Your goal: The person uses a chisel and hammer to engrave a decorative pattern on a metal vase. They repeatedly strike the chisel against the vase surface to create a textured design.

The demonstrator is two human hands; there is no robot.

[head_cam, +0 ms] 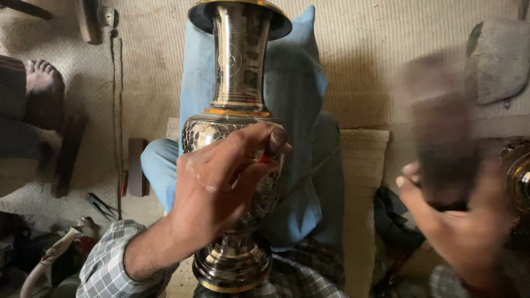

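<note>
Head view: the left hand lies across the belly of a tall brass vase, palm toward the metal, fingers curled and pinched together. Between thumb and forefinger it grips a small tool with a red part, whose tip is pressed against the engraved surface. The thumb sits on top of the pinch. The vase stands upright directly under and beyond this hand: its flared base is just below the wrist, its slim polished neck rises above the fingers, and its wide dark mouth lies well above them. Behind the vase, past the fingertips, a blue cloth covers the person's raised leg. The checked sleeve runs back from the wrist.

The right hand is off to the side of the vase, well apart from it, and heavily blurred. Its fingers are wrapped round a dark blurred object that stands up above the fist; what the object is cannot be told. Just beyond this hand, at the frame edge, part of another shiny metal vessel shows.

Far out from the left hand, another person's bare foot rests on the woven floor mat, and small metal tools lie nearer the sleeve.
</note>
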